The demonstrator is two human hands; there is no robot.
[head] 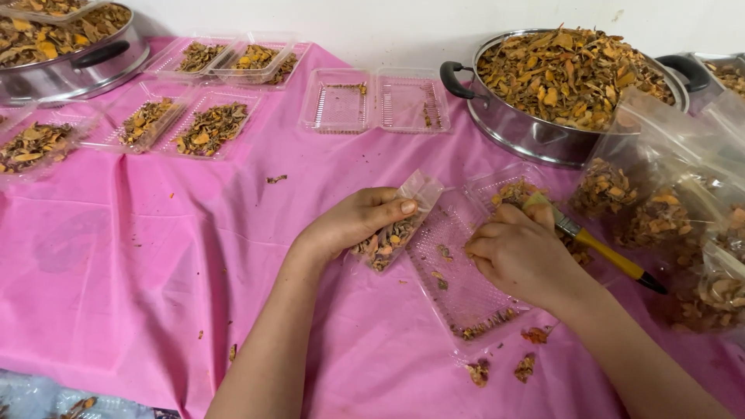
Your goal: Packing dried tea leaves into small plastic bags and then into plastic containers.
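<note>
My left hand [353,221] grips a small clear plastic bag [396,225] partly filled with dried orange-brown slices, its mouth turned toward a clear plastic clamshell tray [458,279] lying open on the pink cloth. My right hand [520,256] rests over the tray's far side and holds a small brush with a yellow and black handle [613,260]. A few dried bits remain in the tray, mostly at its near end. Some crumbs [504,365] lie on the cloth just below the tray.
A steel pot [535,136] heaped with dried slices stands behind the hands. Filled clear bags [667,217] pile at the right. An open empty clamshell [376,101] and several filled trays [194,124] lie at the back left, beside another pot [70,62].
</note>
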